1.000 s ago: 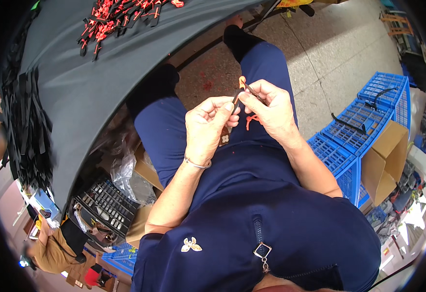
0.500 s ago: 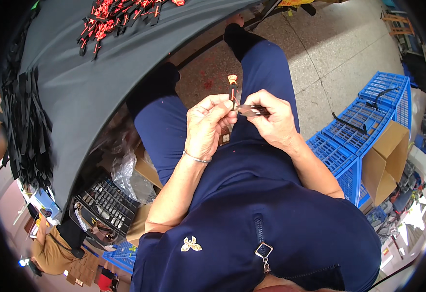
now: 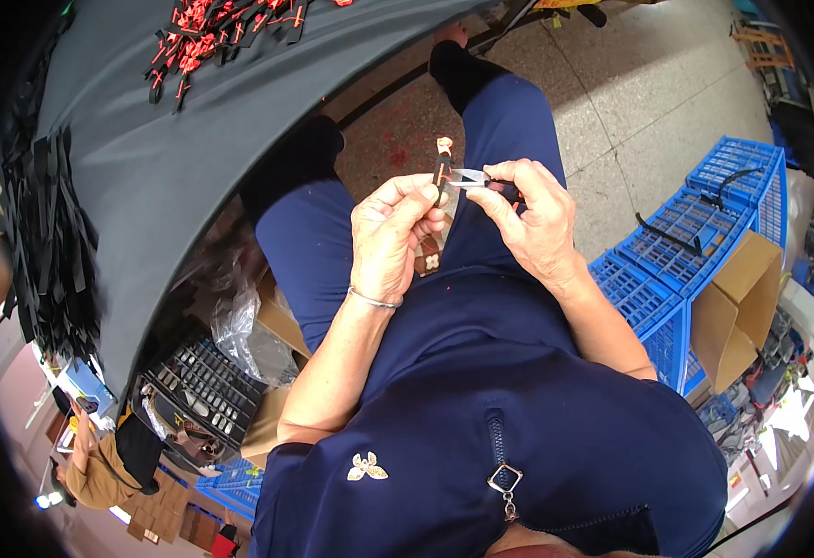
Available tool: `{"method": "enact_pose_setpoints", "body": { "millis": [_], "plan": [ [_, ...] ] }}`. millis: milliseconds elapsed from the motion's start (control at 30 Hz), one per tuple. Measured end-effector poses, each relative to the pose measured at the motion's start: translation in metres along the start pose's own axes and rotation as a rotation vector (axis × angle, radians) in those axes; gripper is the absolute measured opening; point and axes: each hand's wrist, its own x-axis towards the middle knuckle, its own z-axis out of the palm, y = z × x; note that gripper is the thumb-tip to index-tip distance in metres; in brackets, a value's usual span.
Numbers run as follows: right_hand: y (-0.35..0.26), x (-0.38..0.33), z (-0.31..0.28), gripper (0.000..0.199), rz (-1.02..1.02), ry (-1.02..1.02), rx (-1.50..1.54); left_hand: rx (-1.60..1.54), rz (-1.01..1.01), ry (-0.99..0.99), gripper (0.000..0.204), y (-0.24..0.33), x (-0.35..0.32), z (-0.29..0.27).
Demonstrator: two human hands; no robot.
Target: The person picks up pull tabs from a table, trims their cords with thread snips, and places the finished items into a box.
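Observation:
Over my lap, my left hand (image 3: 386,228) pinches a short black strap piece (image 3: 441,171) with orange-red cord along it and an orange-red tip pointing away from me. Just right of it, my right hand (image 3: 542,219) is closed round small thread snips (image 3: 469,177) with a dark handle and silver blades. The blades point left, with their tips close beside the strap; whether they touch it I cannot tell. Part of the snips' handle is hidden under my right fingers.
A dark cloth-covered table (image 3: 211,130) at the left bears a pile of black-and-red straps (image 3: 198,42) and a bundle of black strips (image 3: 53,242). Blue plastic crates (image 3: 676,237) and an open cardboard box (image 3: 737,312) stand right. A black crate (image 3: 207,391) and clear plastic (image 3: 249,335) lie lower left.
My right hand has moved a little away from me and right, and the snips' blades now show more fully. My left hand has shifted slightly away from me with the strap.

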Motion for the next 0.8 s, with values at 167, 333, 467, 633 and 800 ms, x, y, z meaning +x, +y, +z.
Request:
{"method": "enact_pose_setpoints", "body": {
  "millis": [167, 333, 467, 633, 800],
  "plan": [
    [-0.003, 0.003, 0.002, 0.022, -0.11, 0.035, -0.014, 0.079, 0.026, 0.02, 0.015, 0.0, -0.001, 0.002],
    [0.002, 0.004, 0.005, 0.02, -0.208, 0.059, -0.061, 0.174, 0.056, 0.038, 0.015, 0.001, -0.003, 0.006],
    [0.001, 0.004, 0.007, 0.019, -0.212, 0.069, -0.076, 0.172, 0.059, 0.04, 0.015, 0.0, -0.003, 0.005],
    [0.008, -0.002, 0.012, 0.017, 0.129, -0.009, 0.271, 0.159, 0.04, 0.046, 0.014, 0.002, -0.002, 0.006],
    [0.003, 0.008, 0.012, 0.013, 0.579, -0.13, 0.844, 0.177, 0.025, 0.019, 0.014, -0.001, -0.002, 0.004]
  ]
}}
